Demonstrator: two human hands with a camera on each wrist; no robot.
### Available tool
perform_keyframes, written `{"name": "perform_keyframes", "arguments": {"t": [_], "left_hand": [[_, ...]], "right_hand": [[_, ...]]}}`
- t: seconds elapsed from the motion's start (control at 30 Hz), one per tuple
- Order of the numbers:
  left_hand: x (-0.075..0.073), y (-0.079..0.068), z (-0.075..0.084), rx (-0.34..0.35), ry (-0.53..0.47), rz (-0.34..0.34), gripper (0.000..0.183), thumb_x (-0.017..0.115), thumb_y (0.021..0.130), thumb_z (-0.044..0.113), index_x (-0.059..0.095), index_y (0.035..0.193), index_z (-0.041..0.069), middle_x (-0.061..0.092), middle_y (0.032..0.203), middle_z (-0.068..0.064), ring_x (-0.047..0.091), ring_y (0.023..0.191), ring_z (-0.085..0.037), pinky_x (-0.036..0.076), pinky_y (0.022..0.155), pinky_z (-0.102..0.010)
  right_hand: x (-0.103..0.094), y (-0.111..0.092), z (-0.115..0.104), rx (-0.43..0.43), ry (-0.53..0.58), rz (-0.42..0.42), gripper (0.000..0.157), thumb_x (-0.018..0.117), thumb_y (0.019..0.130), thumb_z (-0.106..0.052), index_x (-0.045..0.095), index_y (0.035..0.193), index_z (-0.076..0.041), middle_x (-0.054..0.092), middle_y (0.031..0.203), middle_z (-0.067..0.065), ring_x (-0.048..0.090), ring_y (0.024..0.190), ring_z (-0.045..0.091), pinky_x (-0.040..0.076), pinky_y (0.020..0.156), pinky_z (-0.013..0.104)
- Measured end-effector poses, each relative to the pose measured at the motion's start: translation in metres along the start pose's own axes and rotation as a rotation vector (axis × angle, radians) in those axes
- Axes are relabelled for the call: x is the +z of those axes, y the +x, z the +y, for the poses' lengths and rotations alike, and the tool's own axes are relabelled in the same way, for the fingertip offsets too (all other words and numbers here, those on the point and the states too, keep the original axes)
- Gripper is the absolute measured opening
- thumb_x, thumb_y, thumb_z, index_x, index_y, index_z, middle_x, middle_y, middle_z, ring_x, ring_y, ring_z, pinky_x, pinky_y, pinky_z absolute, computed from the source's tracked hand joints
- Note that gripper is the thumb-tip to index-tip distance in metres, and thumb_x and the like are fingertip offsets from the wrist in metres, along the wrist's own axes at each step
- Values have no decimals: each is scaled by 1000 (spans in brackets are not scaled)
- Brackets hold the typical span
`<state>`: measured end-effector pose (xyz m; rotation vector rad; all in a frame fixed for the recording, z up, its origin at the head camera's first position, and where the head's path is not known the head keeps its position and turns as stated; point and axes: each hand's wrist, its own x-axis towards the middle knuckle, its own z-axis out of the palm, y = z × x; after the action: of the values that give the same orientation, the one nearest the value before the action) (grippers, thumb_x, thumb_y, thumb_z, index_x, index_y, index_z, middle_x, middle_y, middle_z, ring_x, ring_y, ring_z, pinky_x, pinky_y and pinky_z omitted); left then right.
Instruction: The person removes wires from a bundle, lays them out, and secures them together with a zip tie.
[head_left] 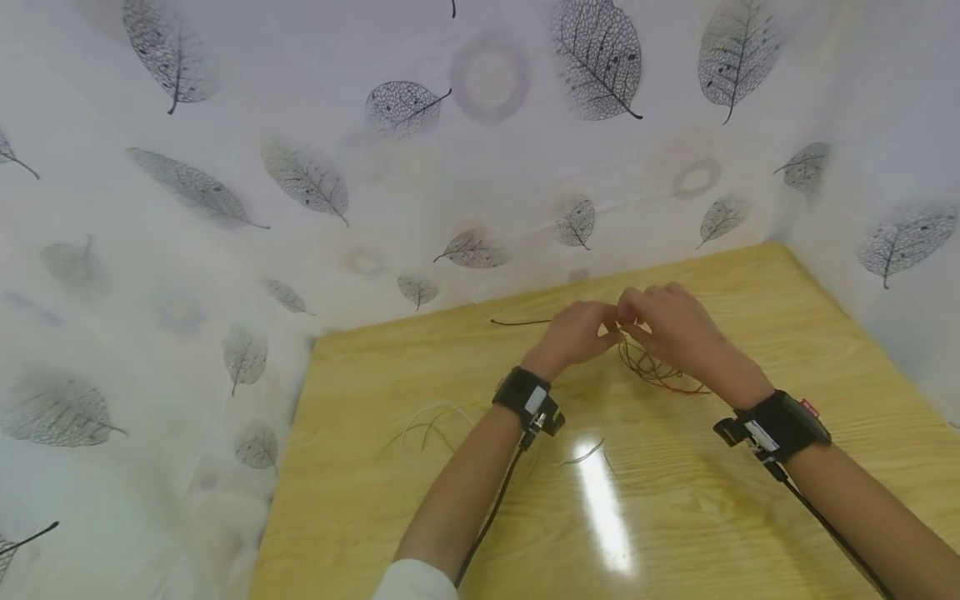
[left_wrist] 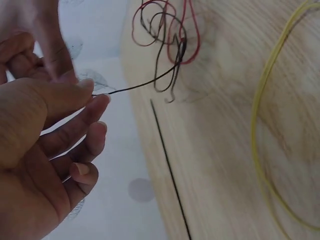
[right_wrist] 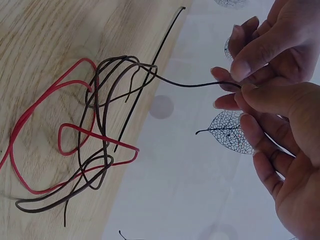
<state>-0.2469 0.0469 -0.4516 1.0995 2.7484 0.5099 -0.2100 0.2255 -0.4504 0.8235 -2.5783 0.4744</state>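
Thumb and index finger of my left hand (head_left: 577, 337) pinch a thin black wire (left_wrist: 132, 88) near its end. My right hand (head_left: 671, 329) is right beside it, its thumb and index fingertip pinching the same wire (right_wrist: 200, 85). From the fingertips the wire runs down to a loose tangle of black loops (right_wrist: 102, 120) on the table. Red wire (right_wrist: 30, 107) is looped in with them. In the right wrist view the other fingers of both hands are loosely bent.
A separate straight dark wire (head_left: 517, 322) lies at the table's back edge. Yellow wire (left_wrist: 257, 115) curves over the table (head_left: 360, 383) on the left, by the left forearm. Short pale wires (head_left: 585, 454) lie between the forearms. A leaf-patterned wall covering (head_left: 480, 167) stands behind.
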Motion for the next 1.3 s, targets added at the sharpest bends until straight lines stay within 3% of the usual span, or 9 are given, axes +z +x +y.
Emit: {"name": "perform_keyframes", "arguments": {"t": [0.17,0.3,0.37,0.5,0.7,0.8,0.93,1.07,1.3], "left_hand": [[7,-2,-5,-27,-44,88,16,67,94,26,75,106,19,74,100,8,66,89,-8,51,74,-18],[6,-7,-11,-19,-148,200,14,67,93,24,77,101,18,75,96,8,63,72,-4,49,62,-16],[3,-10,-13,-7,-185,232,14,67,93,24,77,100,17,75,94,8,59,63,-2,46,56,-15],[-3,-18,-15,-20,-142,263,16,68,93,27,78,101,17,76,95,8,56,58,0,44,54,-13],[-12,-33,-26,-89,-11,326,15,68,92,28,77,101,19,76,93,10,60,61,0,48,55,-16],[-16,-43,-37,-130,-13,374,15,68,92,29,77,100,21,76,92,11,58,55,-1,44,47,-17],[-23,-59,-54,-174,-34,435,13,68,92,29,76,97,21,75,90,11,50,45,-3,34,39,-19],[-31,-76,-69,-200,-30,481,13,68,92,30,76,97,21,75,89,11,47,43,-4,31,36,-20],[-41,-106,-94,-210,-48,565,14,69,92,30,76,95,18,76,86,8,54,50,-4,41,43,-22]], "right_hand": [[8,-6,-2,60,93,21,30,79,75,-6,62,100,-5,70,80,8,65,71,26,49,70,45],[21,-15,0,179,195,-91,28,74,85,-17,68,110,-5,73,86,9,68,73,26,53,60,41],[31,-20,3,230,255,-138,22,71,89,-21,73,108,-10,75,87,6,66,67,22,52,58,38],[40,-29,9,287,316,-108,11,69,92,-22,78,97,-18,75,81,-2,60,53,12,42,49,30],[27,-33,23,282,142,-68,13,75,86,-20,80,94,-11,76,73,4,48,41,9,32,38,27],[22,-37,32,242,25,-32,13,79,81,-20,81,91,-12,74,66,3,43,41,12,42,48,37],[14,-45,46,183,-77,27,17,82,74,-19,82,90,-12,72,62,2,56,59,23,43,76,49],[7,-50,55,159,-146,78,20,84,69,-19,82,88,-13,69,60,4,59,68,27,43,77,49],[2,-46,57,140,-143,103,20,83,70,-21,82,89,-13,71,64,8,61,70,28,43,79,51]]}}
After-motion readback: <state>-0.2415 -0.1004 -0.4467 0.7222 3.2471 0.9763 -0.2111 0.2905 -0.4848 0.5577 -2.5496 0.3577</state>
